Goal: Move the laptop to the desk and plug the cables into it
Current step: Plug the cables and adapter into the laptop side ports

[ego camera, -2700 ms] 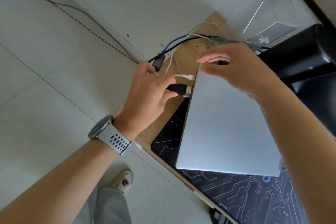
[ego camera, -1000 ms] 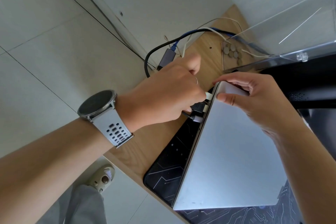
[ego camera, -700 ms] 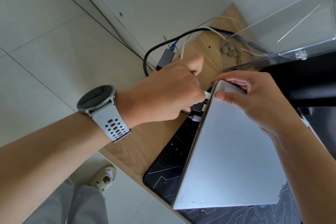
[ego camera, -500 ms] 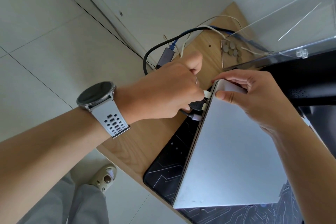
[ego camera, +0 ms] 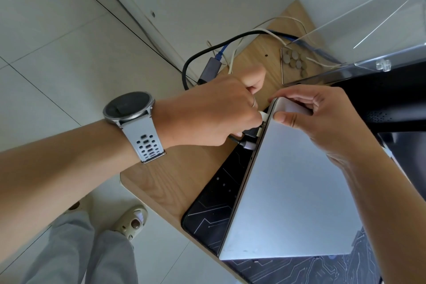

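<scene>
While right hand [ego camera: 322, 117] steadies laptop [ego camera: 297, 191], left hand [ego camera: 207, 113] pinches white plug [ego camera: 263, 115]

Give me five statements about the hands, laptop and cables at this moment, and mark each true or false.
1. The laptop is shut. True.
2. The left hand holds a white plug at the laptop's edge. True.
3. The right hand rests flat on the desk. False: it grips the laptop's far corner.
4. The watch is on the right wrist. False: it is on the left wrist.
5. The laptop lies directly on bare wood. False: it lies on a black mat with a circuit pattern.
</scene>
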A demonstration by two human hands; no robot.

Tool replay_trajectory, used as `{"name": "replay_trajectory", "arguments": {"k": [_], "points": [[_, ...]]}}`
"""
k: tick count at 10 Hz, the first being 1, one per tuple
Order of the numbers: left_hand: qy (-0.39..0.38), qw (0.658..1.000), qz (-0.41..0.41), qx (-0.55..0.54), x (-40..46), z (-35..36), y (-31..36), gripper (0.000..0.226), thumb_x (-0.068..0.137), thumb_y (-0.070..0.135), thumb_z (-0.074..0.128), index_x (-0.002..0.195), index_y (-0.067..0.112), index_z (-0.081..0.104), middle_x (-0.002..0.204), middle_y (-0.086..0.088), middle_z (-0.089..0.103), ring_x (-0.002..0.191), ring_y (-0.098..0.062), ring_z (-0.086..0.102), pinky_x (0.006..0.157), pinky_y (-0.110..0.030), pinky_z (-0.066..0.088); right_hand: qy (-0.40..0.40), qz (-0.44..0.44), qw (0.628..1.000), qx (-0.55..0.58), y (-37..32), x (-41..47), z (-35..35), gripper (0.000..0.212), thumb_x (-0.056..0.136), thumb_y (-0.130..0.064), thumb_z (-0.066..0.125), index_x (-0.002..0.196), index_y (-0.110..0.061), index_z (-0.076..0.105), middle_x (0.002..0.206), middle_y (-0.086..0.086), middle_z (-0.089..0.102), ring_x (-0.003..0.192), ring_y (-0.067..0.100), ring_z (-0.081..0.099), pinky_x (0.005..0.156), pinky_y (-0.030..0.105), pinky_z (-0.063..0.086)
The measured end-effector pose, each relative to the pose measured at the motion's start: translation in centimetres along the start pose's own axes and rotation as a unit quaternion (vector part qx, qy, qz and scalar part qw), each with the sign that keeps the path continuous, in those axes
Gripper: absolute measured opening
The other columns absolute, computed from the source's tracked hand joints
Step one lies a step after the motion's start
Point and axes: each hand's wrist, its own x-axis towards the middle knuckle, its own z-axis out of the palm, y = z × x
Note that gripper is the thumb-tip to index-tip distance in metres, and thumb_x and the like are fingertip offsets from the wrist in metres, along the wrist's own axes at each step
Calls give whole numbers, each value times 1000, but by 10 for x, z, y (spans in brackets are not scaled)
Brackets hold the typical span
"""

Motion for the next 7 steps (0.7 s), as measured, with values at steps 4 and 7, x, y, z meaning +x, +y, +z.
{"name": "replay_trajectory", "arguments": {"k": [4,7], "points": [[27,935,299,190,-10,-9,-20,34,73,7,76,54,4,49,50,-1,44,85,-15,29,54,-36,44,-2,-5,1000,6,-1,-1,0,25,73,-10,78,88,-30,74,91,-7,75,93,13,68,86,34,53],[37,934,295,198,-12,-3,-2,44,56,-11,78,51,7,39,61,16,7,81,-14,26,45,-36,47,2,-4,1000,16,0,0,2,27,71,-7,79,84,-30,74,85,-10,74,85,10,67,81,31,51]]}}
